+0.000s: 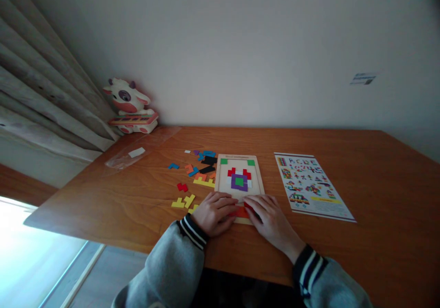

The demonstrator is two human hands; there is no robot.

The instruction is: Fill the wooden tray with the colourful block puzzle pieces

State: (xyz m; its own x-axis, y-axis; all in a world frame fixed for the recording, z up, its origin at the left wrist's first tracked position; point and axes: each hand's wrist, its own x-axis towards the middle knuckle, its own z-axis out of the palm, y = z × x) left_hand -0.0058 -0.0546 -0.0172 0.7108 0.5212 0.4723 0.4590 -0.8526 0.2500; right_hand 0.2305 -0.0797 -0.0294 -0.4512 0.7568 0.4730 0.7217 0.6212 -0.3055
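A pale wooden puzzle board (223,173) lies on the table in front of me. Near its middle, red, white and purple pieces surround a green square (239,182), and green pieces sit in its two upper corners. My left hand (216,212) rests over the lower left of the board, its fingers extended and touching an orange-red piece (242,212). Over the lower right, my right hand (270,214) has its thumb and index finger closed on a small red puzzle piece (246,205), mostly covered by the fingers.
Loose yellow pieces (178,203), a red piece (182,187), and blue, orange and black ones lie left of the board. A printed pattern sheet (309,184) lies to its right. Farther left are a clear plastic bag (120,161) and a toy cow (132,108).
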